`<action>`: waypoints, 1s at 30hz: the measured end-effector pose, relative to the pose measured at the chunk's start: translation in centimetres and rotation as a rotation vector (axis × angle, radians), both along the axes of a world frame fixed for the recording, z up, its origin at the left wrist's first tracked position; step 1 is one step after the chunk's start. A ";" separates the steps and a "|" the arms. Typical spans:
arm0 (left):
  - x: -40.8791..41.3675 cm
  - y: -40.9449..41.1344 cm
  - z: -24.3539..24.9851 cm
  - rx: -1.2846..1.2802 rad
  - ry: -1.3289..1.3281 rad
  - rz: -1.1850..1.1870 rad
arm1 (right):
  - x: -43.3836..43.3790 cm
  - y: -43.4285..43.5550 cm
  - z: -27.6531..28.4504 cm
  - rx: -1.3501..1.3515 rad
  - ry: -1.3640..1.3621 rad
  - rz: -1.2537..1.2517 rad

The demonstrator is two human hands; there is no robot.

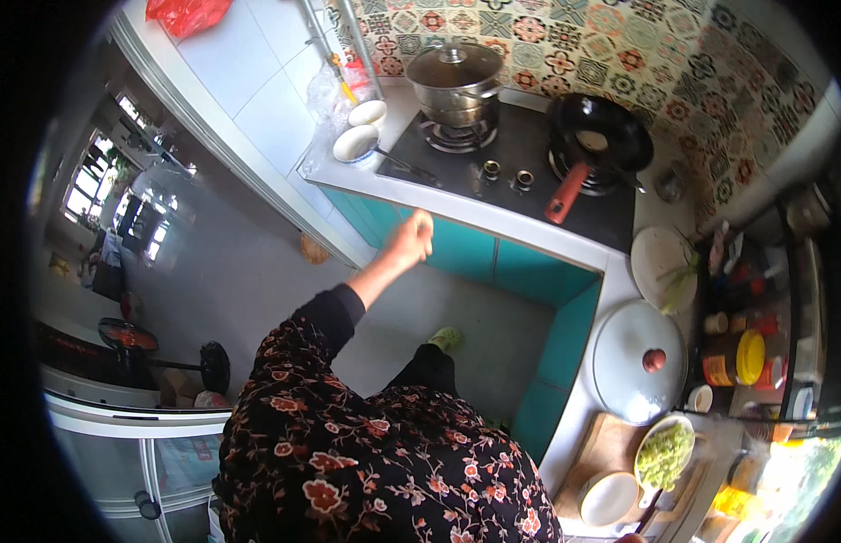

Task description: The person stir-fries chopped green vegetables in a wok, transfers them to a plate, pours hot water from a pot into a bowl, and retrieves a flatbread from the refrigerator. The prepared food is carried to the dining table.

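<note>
My left hand [414,239], slightly blurred, hangs in front of the teal cabinet below the stove, its fingers curled and nothing seen in them. Only a sliver of my right hand [629,538] shows at the bottom edge, close to a dark handle [649,512]; its grip is hidden. Beside that handle, a bowl of chopped green vegetable [665,451] and an empty white bowl [608,499] rest at a wooden cutting board [595,441]. On the stove stand a lidded steel pot [454,95] and a black wok [563,122] with a red handle.
Two white bowls [356,146] stand left of the stove, a dark utensil by the nearer one. Along the right counter lie a large pot lid [631,366] and a plate [648,265] with green stalks. A rack with jars [722,360] borders this counter. A doorway frame rises at left.
</note>
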State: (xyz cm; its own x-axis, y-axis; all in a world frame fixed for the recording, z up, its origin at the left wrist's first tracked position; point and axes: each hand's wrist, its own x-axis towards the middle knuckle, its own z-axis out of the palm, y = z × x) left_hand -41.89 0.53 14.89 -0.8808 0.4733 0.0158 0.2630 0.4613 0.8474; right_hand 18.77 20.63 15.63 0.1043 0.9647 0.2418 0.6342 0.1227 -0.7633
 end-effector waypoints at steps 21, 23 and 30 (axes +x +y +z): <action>-103.2 21.0 19.1 -0.662 0.786 -0.398 | -101.7 -4.9 -0.8 -0.506 -0.068 0.535; -104.3 22.2 22.4 -0.490 0.704 -0.389 | -102.7 -4.5 -2.4 -0.401 -0.102 0.500; -96.5 34.1 31.0 -0.040 0.393 -0.844 | -106.4 1.0 -4.6 -0.490 -0.060 0.435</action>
